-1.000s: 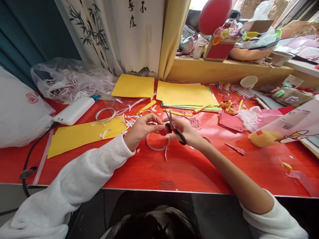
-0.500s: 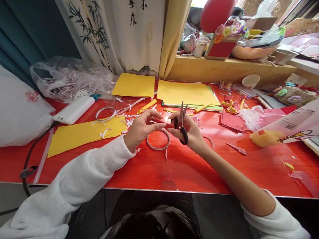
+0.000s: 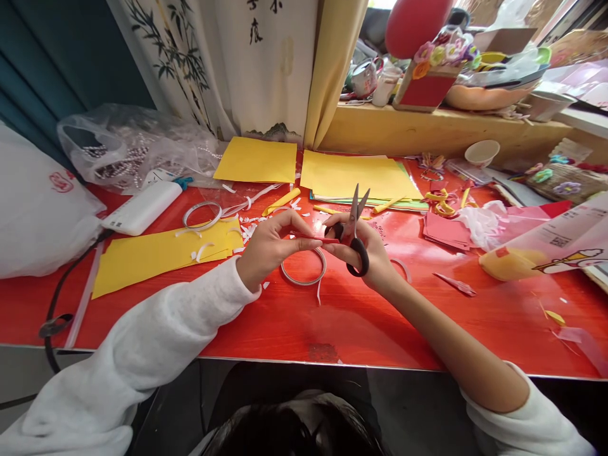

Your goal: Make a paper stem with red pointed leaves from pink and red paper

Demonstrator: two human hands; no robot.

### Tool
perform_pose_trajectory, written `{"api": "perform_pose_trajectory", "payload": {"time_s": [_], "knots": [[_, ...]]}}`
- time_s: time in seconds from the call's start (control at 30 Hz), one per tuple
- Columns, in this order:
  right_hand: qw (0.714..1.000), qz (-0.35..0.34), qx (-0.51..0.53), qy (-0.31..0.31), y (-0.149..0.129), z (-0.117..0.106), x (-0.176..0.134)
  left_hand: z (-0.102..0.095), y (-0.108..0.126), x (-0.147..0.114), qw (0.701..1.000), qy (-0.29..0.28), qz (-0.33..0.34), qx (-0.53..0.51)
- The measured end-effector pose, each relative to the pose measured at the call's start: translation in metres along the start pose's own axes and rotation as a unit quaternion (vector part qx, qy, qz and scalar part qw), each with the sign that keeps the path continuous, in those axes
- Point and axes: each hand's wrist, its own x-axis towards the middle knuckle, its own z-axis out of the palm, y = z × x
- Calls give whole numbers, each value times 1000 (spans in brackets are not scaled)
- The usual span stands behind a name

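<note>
My left hand [image 3: 280, 244] pinches one end of a narrow piece of red paper [image 3: 327, 240] between thumb and fingers. At its other end, my right hand [image 3: 370, 250] grips the same paper with its fingertips. Black-handled scissors [image 3: 355, 218] hang on the right hand's fingers, blades pointing away from me and slightly apart, not touching the paper. On the table below lies a roll of narrow tape [image 3: 304, 283], its loose end trailing toward me. Part of the paper is hidden behind the fingers.
Yellow paper sheets [image 3: 358, 174] are stacked at the back, and yellow strips [image 3: 142, 263] lie left. A second tape roll [image 3: 202, 226], a white power strip [image 3: 147, 206] and white scraps lie nearby. To the right are red paper pieces [image 3: 444, 231] and a plastic bag [image 3: 546, 244].
The red paper has turned edge-on and looks thinner. My right hand has shifted slightly right with the scissors, whose blades have spread a little wider.
</note>
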Motion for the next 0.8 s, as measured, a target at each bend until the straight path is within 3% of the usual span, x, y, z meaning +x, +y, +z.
{"api": "perform_pose_trajectory", "payload": {"time_s": [0.13, 0.27, 0.43, 0.63, 0.8], "knots": [[1000, -1, 7, 2, 0, -1, 1, -1, -3, -1, 999, -5, 46, 22], [1000, 8, 2, -4, 2, 0, 0, -3, -2, -5, 988, -18, 104, 109], [995, 40, 82, -38, 3, 2, -1, -4, 2, -8, 941, -42, 228, 246], [986, 75, 146, 0, 2, 4, 1, -8, -2, -1, 943, -25, 194, 271], [981, 76, 176, 9, 2, 4, 2, -12, -8, 3, 930, -32, 237, 280]]}}
